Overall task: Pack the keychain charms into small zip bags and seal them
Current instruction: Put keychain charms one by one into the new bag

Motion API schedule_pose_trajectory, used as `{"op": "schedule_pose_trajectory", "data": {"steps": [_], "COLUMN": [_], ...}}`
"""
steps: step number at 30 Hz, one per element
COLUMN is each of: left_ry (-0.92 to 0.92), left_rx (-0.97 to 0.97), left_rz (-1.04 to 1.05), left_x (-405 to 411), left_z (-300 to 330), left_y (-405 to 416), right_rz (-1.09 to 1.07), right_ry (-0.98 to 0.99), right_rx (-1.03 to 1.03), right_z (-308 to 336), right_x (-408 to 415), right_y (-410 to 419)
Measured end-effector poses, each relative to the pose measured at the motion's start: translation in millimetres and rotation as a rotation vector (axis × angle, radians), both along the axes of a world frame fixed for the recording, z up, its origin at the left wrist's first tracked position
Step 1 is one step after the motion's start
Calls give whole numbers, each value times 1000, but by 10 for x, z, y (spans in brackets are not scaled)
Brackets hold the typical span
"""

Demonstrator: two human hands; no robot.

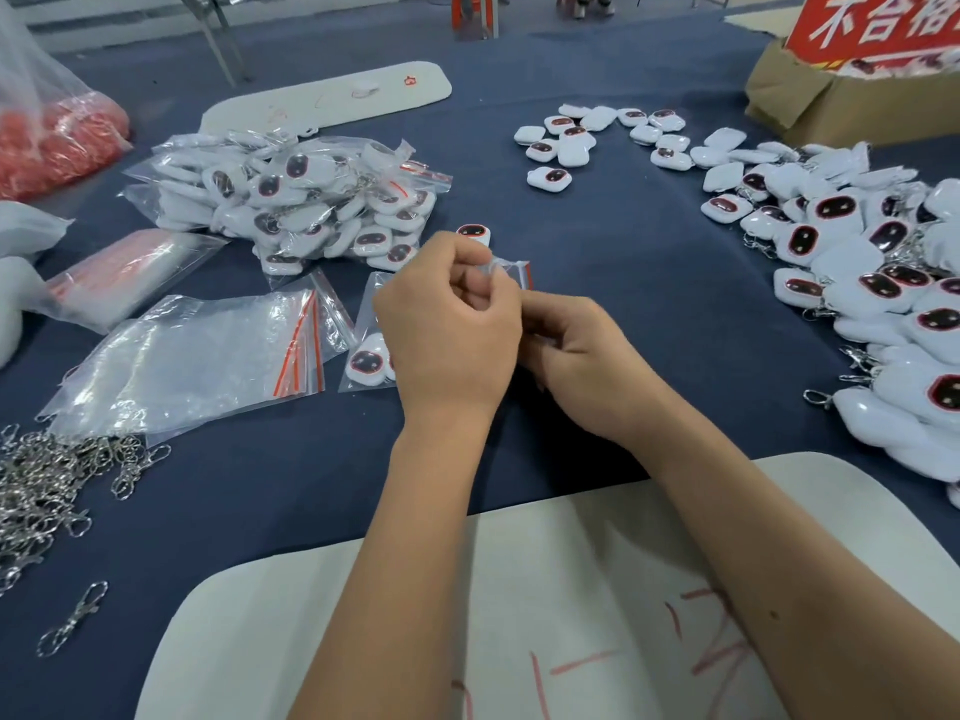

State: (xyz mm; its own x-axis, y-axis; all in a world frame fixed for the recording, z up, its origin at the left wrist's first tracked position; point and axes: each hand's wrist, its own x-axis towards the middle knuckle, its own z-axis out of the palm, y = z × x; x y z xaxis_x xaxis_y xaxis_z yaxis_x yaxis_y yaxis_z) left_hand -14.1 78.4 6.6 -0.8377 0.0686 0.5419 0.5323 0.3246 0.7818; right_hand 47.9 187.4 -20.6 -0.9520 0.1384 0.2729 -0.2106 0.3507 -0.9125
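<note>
Head view, frame centre: left hand [447, 324] and right hand [576, 350] both pinch a small zip bag [511, 272] between them.

A: How much of the small zip bag [511, 272] shows?
B: Only its top corner, at twelve o'clock of the left hand [447, 324], which covers the rest.
A: And the right hand [576, 350]?
B: Its fingertips are hidden behind the left.
A: The red sign [878, 28] at two o'clock?
B: Cut off by the edge.
</note>
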Motion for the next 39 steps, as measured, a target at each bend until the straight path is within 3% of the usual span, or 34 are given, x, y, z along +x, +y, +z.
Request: {"op": "schedule_pose_trajectory", "data": {"steps": [2,6,9,11,14,16,21,26,29,35,39], "left_ry": [-6,-134,-191,-212,-199,-162,-153,-159,-217,-486,-602], "left_rx": [49,40,-29,-78,-249,-363,-389,-355,-319,-3,146], "left_rz": [35,-19,-117,-216,-379,-455,-539,-398,-322,-385,-396], "left_x": [-8,-16,24,59,112,137,157,134,50,-45,-49], "left_z": [-4,-68,-113,-148,-229,-267,-278,-305,-303,-198,-157], "left_y": [6,36,106,158,208,214,217,223,176,73,18], "right_rz": [-175,-887,-1219,-1285,-1219,-1152,-1014,-892,-814,-314,-229], "right_ry": [43,60,-209,-424,-647,-626,-351,-10,123,2,16], "right_rx": [65,394,563,578,562,562,531,456,238,-531,-569], "right_z": [15,68,95,108,99,81,2,36,41,-7,-20], "right_x": [16,96,241,334,366,330,277,200,140,-34,-20], "right_y": [-3,277,688,890,998,972,867,750,597,281,264]}}
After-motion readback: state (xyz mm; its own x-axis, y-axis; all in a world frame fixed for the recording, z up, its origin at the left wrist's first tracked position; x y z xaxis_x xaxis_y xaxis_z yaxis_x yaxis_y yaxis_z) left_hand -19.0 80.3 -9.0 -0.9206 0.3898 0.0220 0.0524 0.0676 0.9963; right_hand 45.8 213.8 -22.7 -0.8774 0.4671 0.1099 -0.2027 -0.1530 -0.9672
